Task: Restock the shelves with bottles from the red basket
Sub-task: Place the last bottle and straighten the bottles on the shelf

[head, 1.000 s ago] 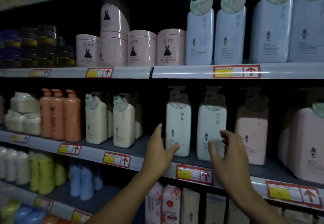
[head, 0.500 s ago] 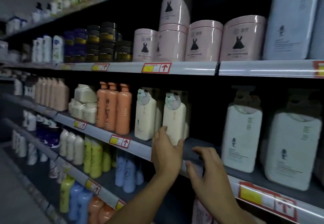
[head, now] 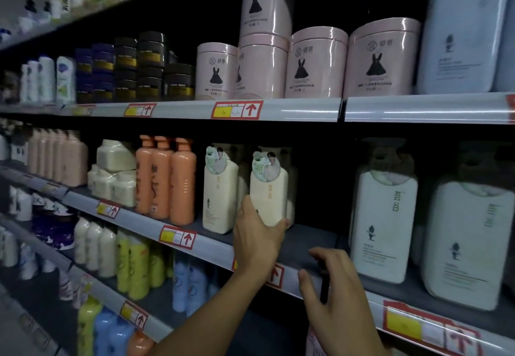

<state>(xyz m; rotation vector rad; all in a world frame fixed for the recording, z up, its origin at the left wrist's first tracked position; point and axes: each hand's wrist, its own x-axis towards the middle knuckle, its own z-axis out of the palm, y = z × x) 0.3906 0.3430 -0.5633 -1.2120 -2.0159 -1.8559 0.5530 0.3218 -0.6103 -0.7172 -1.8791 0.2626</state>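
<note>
Gripping cream bottle, left hand hides its base

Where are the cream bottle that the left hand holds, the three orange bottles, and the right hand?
cream bottle (head: 269, 191), head view, on its front label.
orange bottles (head: 182, 185), head view, on the rightmost bottle's body.
left hand (head: 257, 240), head view, on its back.
right hand (head: 338, 297), head view, on its back.

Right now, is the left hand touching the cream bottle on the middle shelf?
Touching. The head view shows the left hand wrapped round the lower part of the cream bottle, thumb on its left edge and fingers under its base, with no gap.
</note>
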